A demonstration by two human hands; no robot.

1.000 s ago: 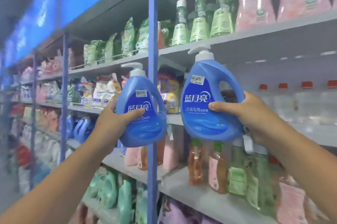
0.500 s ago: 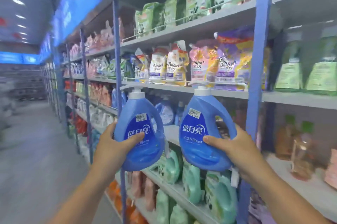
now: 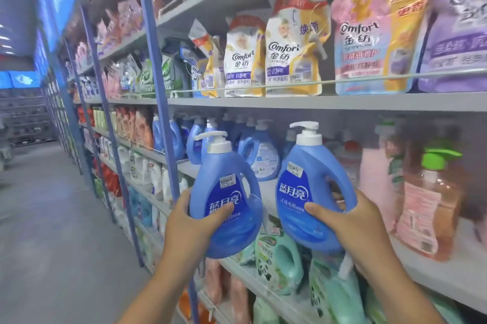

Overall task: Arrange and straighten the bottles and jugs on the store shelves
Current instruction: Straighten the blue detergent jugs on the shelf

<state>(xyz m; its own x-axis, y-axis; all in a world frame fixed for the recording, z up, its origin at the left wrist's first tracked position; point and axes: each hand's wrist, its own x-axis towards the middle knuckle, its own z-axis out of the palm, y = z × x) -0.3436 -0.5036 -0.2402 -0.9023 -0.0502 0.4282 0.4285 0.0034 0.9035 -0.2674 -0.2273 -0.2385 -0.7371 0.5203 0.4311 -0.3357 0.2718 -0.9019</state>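
Two blue plastic detergent jugs with white pump tops are held up in front of the store shelves, side by side and just apart. The left jug (image 3: 225,202) sits in the left hand (image 3: 188,223), whose thumb lies across the dark blue label while the other fingers wrap behind the body, gripping it. The right jug (image 3: 309,192) is gripped by the right hand (image 3: 350,226), thumb pressed on the front below the label, the remaining fingers curled round the handle side. Both jugs stand roughly upright, each tilted slightly left, with a small price sticker near the shoulder.

Just behind them, on the grey middle shelf (image 3: 445,268), more blue pump jugs (image 3: 259,149) stand in a cluster. To the right on that shelf is a peach-coloured clear bottle with a green pump (image 3: 429,207). On the shelf above, white and yellow Comfort refill pouches (image 3: 292,52) stand behind a wire rail, with a pink pouch (image 3: 374,34) to their right. Below, green jugs (image 3: 279,260) fill the lower shelf. A blue upright post (image 3: 155,81) stands left of the hands, and the grey aisle floor (image 3: 47,218) stretches far left.
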